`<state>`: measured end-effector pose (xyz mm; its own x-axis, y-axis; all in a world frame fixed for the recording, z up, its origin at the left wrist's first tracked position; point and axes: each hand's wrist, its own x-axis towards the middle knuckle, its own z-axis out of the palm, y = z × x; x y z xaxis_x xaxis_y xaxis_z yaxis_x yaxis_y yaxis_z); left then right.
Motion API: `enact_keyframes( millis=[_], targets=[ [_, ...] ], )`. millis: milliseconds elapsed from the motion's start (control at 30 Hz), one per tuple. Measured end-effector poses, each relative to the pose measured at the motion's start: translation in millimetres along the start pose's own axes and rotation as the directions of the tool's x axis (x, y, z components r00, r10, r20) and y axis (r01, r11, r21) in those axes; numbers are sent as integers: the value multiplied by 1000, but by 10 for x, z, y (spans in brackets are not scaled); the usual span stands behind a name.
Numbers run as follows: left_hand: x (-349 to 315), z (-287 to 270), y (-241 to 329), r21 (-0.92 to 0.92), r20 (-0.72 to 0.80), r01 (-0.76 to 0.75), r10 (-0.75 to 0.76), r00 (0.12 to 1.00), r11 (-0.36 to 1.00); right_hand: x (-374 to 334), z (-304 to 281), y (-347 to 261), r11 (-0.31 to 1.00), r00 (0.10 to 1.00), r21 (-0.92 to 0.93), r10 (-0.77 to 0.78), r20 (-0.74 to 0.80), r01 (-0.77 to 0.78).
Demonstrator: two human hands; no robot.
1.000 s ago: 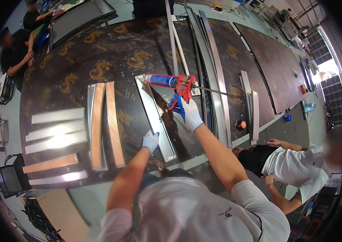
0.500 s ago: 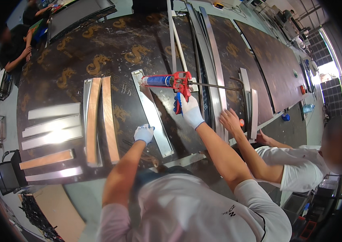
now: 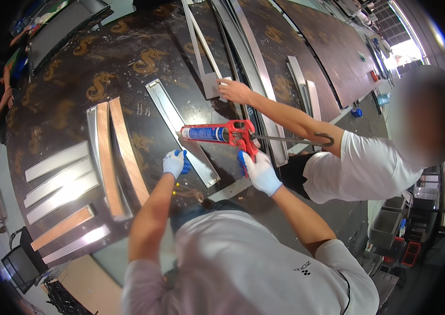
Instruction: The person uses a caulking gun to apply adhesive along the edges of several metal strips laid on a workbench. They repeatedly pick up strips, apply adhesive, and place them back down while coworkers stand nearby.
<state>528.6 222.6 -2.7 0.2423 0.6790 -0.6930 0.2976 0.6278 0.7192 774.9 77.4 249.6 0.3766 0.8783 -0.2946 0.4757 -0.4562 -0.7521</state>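
My right hand [image 3: 263, 172], in a white glove with blue fingers, grips the handle of a red caulking gun [image 3: 241, 137]. A blue and white cartridge [image 3: 205, 134] sits in its frame, and the nozzle end points left over a long silver metal channel [image 3: 201, 164]. The gun's hooked rod sticks out to the right. My left hand [image 3: 176, 163], gloved alike, is closed by the channel's left edge; what its curled fingers hold, if anything, is hidden. Just below it lies a tool with yellowish handles [image 3: 186, 193], partly covered.
A co-worker stands close on my right, one hand [image 3: 234, 91] on a grey square piece [image 3: 211, 86] at the long frame strips. Wood-faced strips [image 3: 108, 157] and silver strips [image 3: 60, 178] lie to the left. Long metal profiles [image 3: 254, 68] cross the dark table at right.
The view has shifted. The co-worker has leaned in and reached across to the grey square piece. The caulking gun has come nearer to me, its nozzle end now lower along the channel.
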Motion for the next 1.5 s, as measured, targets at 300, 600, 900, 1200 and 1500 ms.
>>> enact_keyframes(
  millis=[300, 600, 900, 1200, 1500],
  targets=[
    [-39, -41, 65, 38, 12, -16, 16, 1000, 999, -1211, -246, 298, 980, 980, -13, 199, -23, -199],
    [-11, -44, 65, 25, 23, -24, 24, 999, 999, -1815, -546, 331, 927, 930, 74, 367, 32, -369],
    [-51, -57, 109, 58, 22, -51, 50, 998, 997, -1768, -620, 304, 967, 965, -130, 235, 118, -219],
    [47, -43, 36, 21, 41, -10, 10, 999, 1000, -1706, -677, 287, 965, 955, 86, 228, 192, -248],
    [103, -45, -13, -18, 41, 15, -14, 999, 1000, -1566, -670, 400, 976, 973, -7, 217, 74, -217]
  ],
)
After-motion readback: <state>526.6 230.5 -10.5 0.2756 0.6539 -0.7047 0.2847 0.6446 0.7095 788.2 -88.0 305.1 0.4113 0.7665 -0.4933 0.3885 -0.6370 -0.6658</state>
